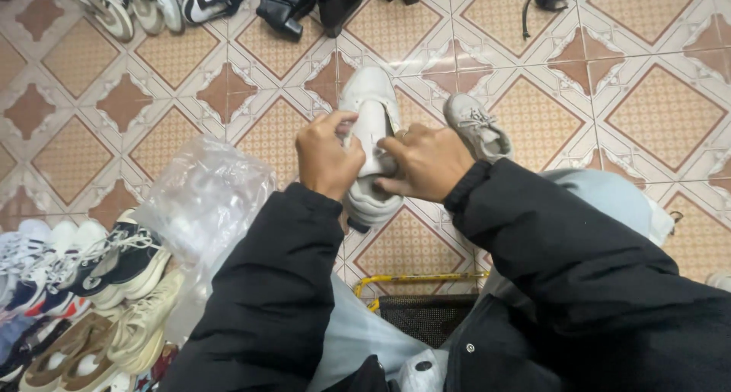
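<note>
A white sneaker (371, 102) is held up over the tiled floor, toe pointing away from me. My left hand (327, 157) grips its left side near the tongue, fingers curled over the opening. From the other side my right hand (426, 162) clasps the same shoe, thumb and fingers pressed on its tongue strap. Both arms wear black jacket sleeves. The heel end of the shoe is partly hidden behind my hands.
A grey laced sneaker (478, 125) lies on the floor just right of my hands. A crumpled clear plastic bag (202, 198) sits at my left, above a pile of several sneakers (84, 293). More shoes (152, 3) and black boots (308, 3) line the top edge. A yellow-framed stool (419, 281) stands below.
</note>
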